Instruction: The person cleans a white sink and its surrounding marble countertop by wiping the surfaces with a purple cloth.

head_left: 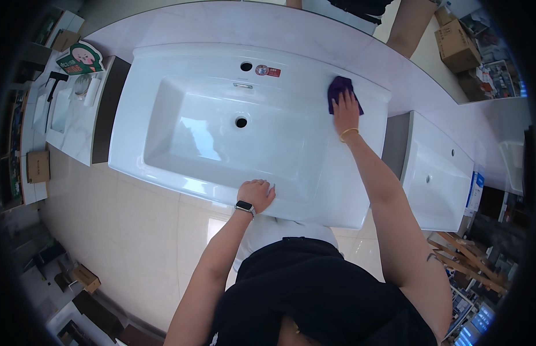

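Observation:
A wide white ceramic washbasin (343, 173) lies before me, with a rectangular bowl sunk in its middle. On the deck at its back right, my right hand (346, 113) presses down on a folded dark purple cloth (339, 85), fingers spread across it. My left hand (255, 194) rests over the front rim, fingers bent towards the bowl and holding nothing visible. A smartwatch (244, 206) sits on that wrist. Behind the bowl are a round tap hole (246, 66), a slim metal overflow cover (243, 86) and a red sticker (268, 71). The drain hole (241, 122) is uncovered.
A mirror (406, 78) stands along the back, reflecting boxes and an arm. To the right is another white basin (441, 186). A marble-look vanity top (75, 138) at left carries a black tap (52, 93) and a cartoon sign (81, 59). Beige tiles (134, 225) cover the floor.

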A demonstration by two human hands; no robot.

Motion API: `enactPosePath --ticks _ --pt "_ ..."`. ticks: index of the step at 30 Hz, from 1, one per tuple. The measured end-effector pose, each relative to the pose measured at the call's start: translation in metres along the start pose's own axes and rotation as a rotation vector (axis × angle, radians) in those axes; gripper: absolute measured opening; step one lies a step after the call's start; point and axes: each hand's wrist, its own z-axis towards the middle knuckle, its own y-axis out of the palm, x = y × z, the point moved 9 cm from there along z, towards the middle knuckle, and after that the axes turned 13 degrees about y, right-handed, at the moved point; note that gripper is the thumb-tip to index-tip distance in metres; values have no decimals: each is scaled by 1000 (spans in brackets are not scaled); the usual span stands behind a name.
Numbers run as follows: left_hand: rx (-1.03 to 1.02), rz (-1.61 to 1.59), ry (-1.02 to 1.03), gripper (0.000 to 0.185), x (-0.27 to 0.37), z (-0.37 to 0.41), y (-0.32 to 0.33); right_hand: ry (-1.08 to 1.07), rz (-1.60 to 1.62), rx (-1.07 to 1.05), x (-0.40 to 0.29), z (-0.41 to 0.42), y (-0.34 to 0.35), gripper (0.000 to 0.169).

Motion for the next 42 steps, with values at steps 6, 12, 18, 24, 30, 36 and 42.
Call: enactPosePath --ticks 6,12,18,24,30,36,42 --pt "-13 -17 -19 35 0 2 -4 -262 175 -147 -181 22 25 47" --pt "-37 -9 -15 33 -3 2 2 -354 126 -386 -241 41 35 48" --pt "-24 -7 -15 34 1 1 1 -364 22 -234 -136 29 22 46" --pt "-47 2 11 30 5 4 -1 22 -188 -102 60 5 -3 45" --pt "-2 31 41 32 5 4 0 306 -237 -97 146 -62 -21 50" --pt "-29 55 10 33 4 3 0 222 31 -145 109 -202 -85 46" --pt "-6 49 25 32 6 3 1 143 204 -371 92 -365 -138 47"
